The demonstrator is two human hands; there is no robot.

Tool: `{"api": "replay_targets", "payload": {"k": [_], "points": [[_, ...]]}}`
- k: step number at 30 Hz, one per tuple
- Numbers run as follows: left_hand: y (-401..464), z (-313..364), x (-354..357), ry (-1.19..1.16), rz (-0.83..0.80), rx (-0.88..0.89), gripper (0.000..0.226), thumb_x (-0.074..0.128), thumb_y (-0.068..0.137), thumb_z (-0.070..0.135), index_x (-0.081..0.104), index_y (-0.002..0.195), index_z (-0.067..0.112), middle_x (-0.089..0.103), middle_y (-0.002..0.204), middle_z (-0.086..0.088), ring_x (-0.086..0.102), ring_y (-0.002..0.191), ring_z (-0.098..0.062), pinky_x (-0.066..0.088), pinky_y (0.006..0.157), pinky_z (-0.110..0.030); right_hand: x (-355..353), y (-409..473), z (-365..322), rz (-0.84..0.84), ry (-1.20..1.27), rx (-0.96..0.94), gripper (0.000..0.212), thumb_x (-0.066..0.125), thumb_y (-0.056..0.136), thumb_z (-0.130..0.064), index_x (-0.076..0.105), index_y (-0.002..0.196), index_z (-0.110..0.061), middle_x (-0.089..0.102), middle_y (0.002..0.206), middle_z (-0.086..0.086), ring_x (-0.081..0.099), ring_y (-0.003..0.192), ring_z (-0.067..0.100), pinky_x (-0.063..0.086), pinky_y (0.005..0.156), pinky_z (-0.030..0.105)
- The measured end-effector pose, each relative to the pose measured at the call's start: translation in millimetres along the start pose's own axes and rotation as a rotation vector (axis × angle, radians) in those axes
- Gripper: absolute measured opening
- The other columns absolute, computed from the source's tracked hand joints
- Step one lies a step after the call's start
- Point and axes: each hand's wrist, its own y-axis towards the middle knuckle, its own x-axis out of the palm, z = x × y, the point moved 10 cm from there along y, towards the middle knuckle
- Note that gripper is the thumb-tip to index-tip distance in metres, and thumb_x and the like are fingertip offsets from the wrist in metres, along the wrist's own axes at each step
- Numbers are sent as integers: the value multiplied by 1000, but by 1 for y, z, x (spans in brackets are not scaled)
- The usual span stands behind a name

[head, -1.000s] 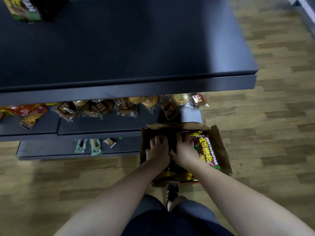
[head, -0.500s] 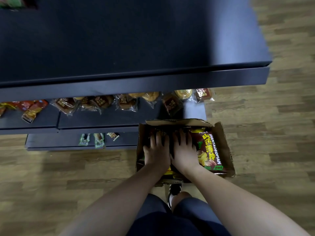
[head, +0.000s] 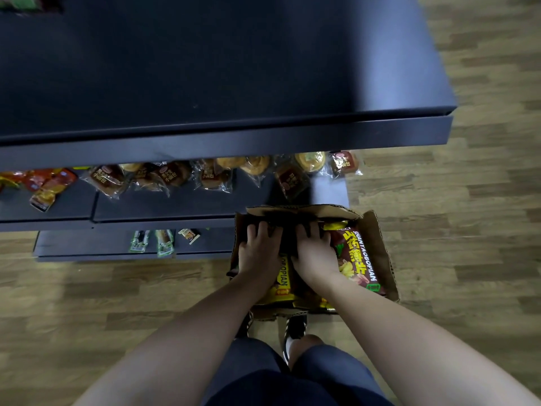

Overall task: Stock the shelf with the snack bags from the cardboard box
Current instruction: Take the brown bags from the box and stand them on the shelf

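- Shelf (head: pixel 175 206) at 9 o'clock of box, stocked with wrapped buns (head: pixel 172 175).
- Left hand (head: pixel 259 252) inside cardboard box (head: pixel 380 247), fingers spread, pressing down on bags.
- Right hand (head: pixel 314 253) alongside, fingers spread, flat on snack bags (head: pixel 358 259).
- Box on floor (head: pixel 468 230), 12 o'clock of shoes.

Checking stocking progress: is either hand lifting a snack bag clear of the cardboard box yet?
No: the left hand and right hand are both down inside the cardboard box, on the snack bags.
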Motion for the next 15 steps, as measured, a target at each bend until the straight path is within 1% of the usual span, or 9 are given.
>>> {"api": "replay_targets", "payload": {"k": [5, 9, 13, 15], "points": [[-6, -4, -11, -58, 46, 30, 51, 49, 88, 19, 35, 136, 27, 32, 132, -5, 31, 118, -27, 46, 82, -38, -12, -7, 0, 10, 80, -9, 61, 60, 85, -28, 31, 138, -19, 26, 143, 11, 37, 123, 42, 51, 82, 45], [-14, -8, -25, -118, 110, 36, 52, 50, 89, 21, 33, 138, 27, 32, 133, -2, 30, 121, -25, 46, 78, -37, -31, -19, -1, 142, 207, -23, 52, 56, 87, -29, 37, 134, -18, 34, 137, 11, 42, 117, 38, 51, 80, 43], [-25, -18, -38, -168, 175, 52, 53, 50, 90, 28, 32, 140, 28, 31, 136, 0, 27, 128, -22, 47, 81, -39, -44, -31, -5, 205, 330, -40, 49, 57, 86, -26, 42, 131, -18, 39, 133, 11, 45, 116, 35, 49, 85, 43], [-30, -22, -44, -198, 212, 53, 54, 50, 90, 29, 33, 140, 28, 33, 136, 1, 27, 128, -21, 49, 83, -40, -50, -37, -7, 232, 379, -47, 49, 58, 84, -22, 43, 131, -18, 41, 132, 10, 45, 115, 33, 48, 87, 43]]}}
